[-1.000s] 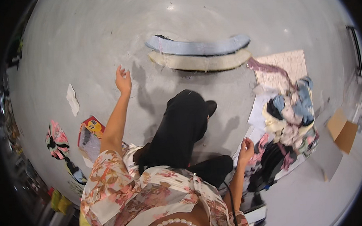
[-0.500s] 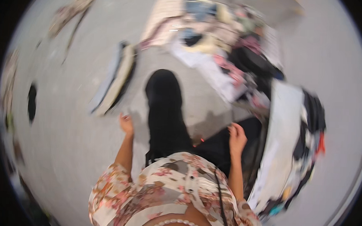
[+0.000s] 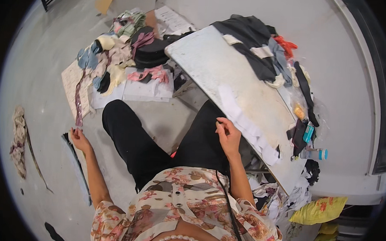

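Look first to the long, thin white strip with a wavy edge (image 3: 244, 124), apparently cloth, lying along the left side of the white, worn-topped desk (image 3: 204, 54), just right of the right hand (image 3: 229, 138), empty and half open with loosely curled fingers. For steady handling, best to part thumb and fingers wider, support such limp stuff at two places and avoid scraping the desk edge. Keep the left hand (image 3: 80, 141), likewise empty-looking and loosely parted, from snagging the shiny mauve ribbon (image 3: 78, 99) just beyond. Farther off, mind the heap of multicoloured cloth scraps (image 3: 118, 52).
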`<state>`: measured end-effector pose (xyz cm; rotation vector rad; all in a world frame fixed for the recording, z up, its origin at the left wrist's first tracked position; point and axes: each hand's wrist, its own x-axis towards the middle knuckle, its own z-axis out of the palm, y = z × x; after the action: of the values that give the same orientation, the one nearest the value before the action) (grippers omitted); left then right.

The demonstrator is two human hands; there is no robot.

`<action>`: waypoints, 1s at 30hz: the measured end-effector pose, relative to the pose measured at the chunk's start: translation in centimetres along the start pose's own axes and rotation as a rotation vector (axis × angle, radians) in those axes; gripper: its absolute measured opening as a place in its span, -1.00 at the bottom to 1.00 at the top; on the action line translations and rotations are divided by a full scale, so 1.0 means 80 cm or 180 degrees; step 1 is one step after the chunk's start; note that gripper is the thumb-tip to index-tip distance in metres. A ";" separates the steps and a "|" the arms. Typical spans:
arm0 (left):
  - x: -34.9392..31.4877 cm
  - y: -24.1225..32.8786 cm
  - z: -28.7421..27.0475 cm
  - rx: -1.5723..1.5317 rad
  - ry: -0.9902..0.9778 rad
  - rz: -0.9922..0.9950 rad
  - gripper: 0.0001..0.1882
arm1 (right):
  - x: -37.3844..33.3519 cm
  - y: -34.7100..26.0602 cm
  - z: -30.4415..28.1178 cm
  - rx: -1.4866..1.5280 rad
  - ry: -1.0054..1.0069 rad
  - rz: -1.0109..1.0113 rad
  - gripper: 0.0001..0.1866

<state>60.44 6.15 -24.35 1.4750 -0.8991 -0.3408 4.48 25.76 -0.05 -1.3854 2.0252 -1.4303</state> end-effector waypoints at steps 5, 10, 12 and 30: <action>0.006 0.134 0.060 -0.0115 -0.0202 0.0133 -0.56 | 0.040 0.029 -0.078 -0.0267 0.0614 -0.0030 -0.85; -0.074 0.313 0.150 0.0041 -0.0971 0.1222 -0.65 | 0.023 0.101 -0.174 0.0218 0.1443 0.0208 -0.85; -0.139 0.409 0.198 -0.0013 -0.1873 0.2077 -0.63 | 0.020 0.104 -0.198 -0.0118 0.1586 0.0209 -0.84; -0.362 0.506 0.425 0.0720 -0.5849 0.5019 -0.34 | -0.047 0.146 -0.257 -0.2702 -0.0332 -0.0009 -0.39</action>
<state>5.26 7.36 -0.15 -0.2076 -3.1688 -0.2803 -14.10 40.76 -1.54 -1.6838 2.6793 -0.4432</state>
